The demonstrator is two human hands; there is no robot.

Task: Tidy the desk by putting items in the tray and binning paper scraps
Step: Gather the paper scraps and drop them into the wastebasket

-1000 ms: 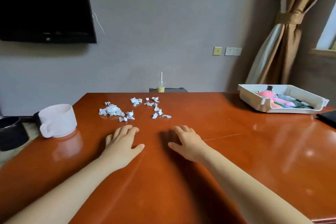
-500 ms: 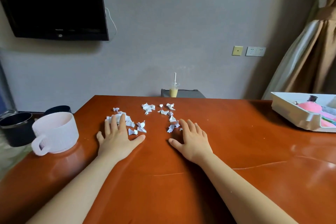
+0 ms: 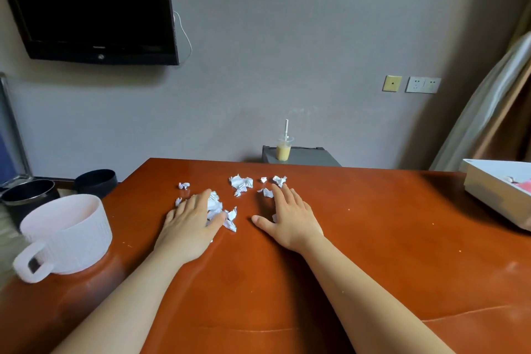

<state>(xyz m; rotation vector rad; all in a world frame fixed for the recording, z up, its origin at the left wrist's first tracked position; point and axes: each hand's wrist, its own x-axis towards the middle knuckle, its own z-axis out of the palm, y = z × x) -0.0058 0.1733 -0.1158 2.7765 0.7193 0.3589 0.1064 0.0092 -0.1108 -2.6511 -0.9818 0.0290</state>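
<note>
Found a glossy red-brown surface [image 3: 373, 256] filling the lower view, with a black wall-mounted television [image 3: 92, 3] above its left side. Noted a white tray [image 3: 488, 190] at the right edge of the surface, cut off by the frame, something pink showing inside. Saw a white ribbed mug [image 3: 69, 236] near the left edge, handle toward the camera. Saw the left hand [image 3: 191, 225] lying palm down on a clump of crumpled white paper scraps [image 3: 215, 204], fingers [image 3: 198, 202] straight and close together, thumb stuck out to the right against more of them. Saw the right hand [image 3: 290, 218] flat on the surface near it, fingers straight and nearly together, tips touching scraps at the far side, thumb spread left. Saw further scraps loose on the surface between and beyond both hands, well apart from the tray. Spotted a steel-rimmed black pot [image 3: 28, 194] and a second black pot [image 3: 96, 181] off the surface at the left. Spotted a plastic cup of yellow drink [image 3: 284, 150] with a straw on a grey unit [image 3: 311, 158] behind the far edge.
</note>
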